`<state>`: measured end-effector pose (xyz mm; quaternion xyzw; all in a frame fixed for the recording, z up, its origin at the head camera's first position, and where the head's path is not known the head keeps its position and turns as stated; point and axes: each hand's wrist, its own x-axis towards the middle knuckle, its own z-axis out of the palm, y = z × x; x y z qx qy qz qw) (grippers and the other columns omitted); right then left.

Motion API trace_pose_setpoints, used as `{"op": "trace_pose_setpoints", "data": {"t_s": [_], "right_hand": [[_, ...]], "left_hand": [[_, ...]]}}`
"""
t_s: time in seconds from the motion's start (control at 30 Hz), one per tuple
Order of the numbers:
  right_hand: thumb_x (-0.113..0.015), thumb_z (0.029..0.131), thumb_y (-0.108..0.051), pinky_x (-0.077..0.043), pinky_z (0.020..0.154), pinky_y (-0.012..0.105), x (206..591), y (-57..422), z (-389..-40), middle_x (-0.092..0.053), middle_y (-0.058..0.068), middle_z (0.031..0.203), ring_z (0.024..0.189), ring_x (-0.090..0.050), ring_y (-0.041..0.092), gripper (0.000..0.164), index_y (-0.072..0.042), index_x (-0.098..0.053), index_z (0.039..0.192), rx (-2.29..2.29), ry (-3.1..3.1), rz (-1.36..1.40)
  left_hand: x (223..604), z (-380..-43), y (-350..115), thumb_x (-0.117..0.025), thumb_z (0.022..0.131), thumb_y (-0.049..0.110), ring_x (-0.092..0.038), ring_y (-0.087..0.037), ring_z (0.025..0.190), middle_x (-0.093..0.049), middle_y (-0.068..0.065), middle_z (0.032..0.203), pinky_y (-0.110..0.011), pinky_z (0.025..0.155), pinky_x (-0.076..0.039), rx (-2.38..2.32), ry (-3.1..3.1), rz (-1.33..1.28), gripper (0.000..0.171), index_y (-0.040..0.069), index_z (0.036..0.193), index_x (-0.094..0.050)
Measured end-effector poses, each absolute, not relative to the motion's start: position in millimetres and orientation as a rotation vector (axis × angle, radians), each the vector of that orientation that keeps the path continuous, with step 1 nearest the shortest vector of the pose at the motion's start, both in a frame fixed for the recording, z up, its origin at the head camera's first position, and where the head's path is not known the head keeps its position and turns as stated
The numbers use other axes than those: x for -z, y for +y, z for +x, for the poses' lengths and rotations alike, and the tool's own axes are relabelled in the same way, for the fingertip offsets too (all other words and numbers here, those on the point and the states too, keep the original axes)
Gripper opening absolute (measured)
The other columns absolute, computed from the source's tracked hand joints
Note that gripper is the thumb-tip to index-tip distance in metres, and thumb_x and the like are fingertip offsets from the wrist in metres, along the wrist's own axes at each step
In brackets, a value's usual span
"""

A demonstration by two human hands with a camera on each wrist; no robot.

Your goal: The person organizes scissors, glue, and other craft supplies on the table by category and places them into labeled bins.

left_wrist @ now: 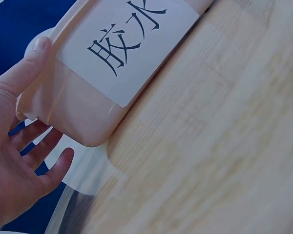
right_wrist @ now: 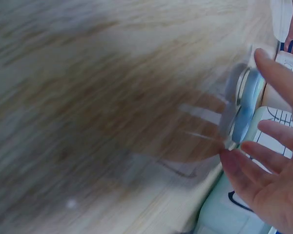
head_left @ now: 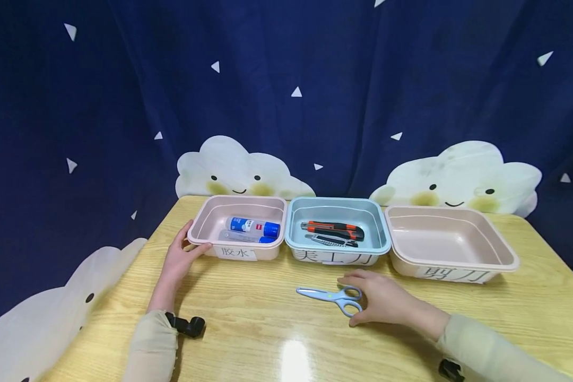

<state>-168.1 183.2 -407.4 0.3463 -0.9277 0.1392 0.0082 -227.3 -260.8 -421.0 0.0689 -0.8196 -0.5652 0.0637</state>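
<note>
Light blue scissors (head_left: 333, 296) lie on the wooden table, blades toward the left. My right hand (head_left: 384, 298) is spread around their handle loops, thumb on the near side and fingers on the far side. In the right wrist view the handles (right_wrist: 246, 109) show between thumb and fingertips, with a gap to the palm. At the left, my left hand (head_left: 181, 261) touches the corner of a pink bin (head_left: 269, 253), thumb on the front rim and relaxed fingers (left_wrist: 58, 170) along the side. Two clear glue bottles with blue caps (head_left: 271, 229) lie in that bin.
A blue bin (head_left: 384, 248) in the middle holds several utility knives (head_left: 331, 227). The right-hand pink bin (head_left: 498, 241) has nothing inside. All three stand in a row with labels in front. Behind the table hangs a dark blue curtain (head_left: 267, 116) with clouds.
</note>
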Motion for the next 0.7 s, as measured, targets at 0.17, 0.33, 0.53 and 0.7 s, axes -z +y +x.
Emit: {"op": "trace_pose_setpoints", "data": {"t_s": [0.17,0.33,0.53,0.7], "right_hand": [[-0.082,0.057,-0.04,-0.046,0.085,0.042,403,177,-167,-0.057,0.011,0.117,0.104,-0.056,0.026,0.072,-0.01,-0.059,0.119,-0.413,-2.927,1.111],[-0.082,0.058,-0.034,-0.047,0.08,0.038,400,170,-168,-0.06,0.006,0.106,0.092,-0.057,0.02,0.064,-0.009,-0.063,0.113,-0.397,-2.957,1.143],[-0.083,0.057,-0.032,-0.047,0.074,0.032,400,167,-168,-0.06,0.003,0.1,0.083,-0.054,0.014,0.055,-0.008,-0.066,0.104,-0.383,-2.977,1.153],[-0.083,0.057,-0.026,-0.043,0.064,0.026,397,165,-168,-0.059,0.0,0.091,0.073,-0.048,0.007,0.047,-0.008,-0.066,0.097,-0.417,-2.966,1.167]], "left_hand": [[419,-226,-260,-0.072,0.078,0.028,-0.034,-0.026,0.121,-0.033,-0.011,0.142,-0.032,0.091,-0.033,1.708,-2.481,0.209,0.088,0.027,0.146,-0.017],[419,-224,-262,-0.072,0.078,0.028,-0.033,-0.027,0.122,-0.033,-0.011,0.142,-0.035,0.093,-0.032,1.697,-2.483,0.216,0.088,0.027,0.146,-0.016],[419,-224,-261,-0.071,0.078,0.029,-0.032,-0.026,0.122,-0.031,-0.01,0.143,-0.033,0.093,-0.033,1.713,-2.485,0.218,0.088,0.028,0.146,-0.016],[418,-225,-261,-0.071,0.078,0.029,-0.032,-0.027,0.122,-0.031,-0.01,0.143,-0.034,0.092,-0.033,1.712,-2.48,0.21,0.088,0.027,0.147,-0.016]]}}
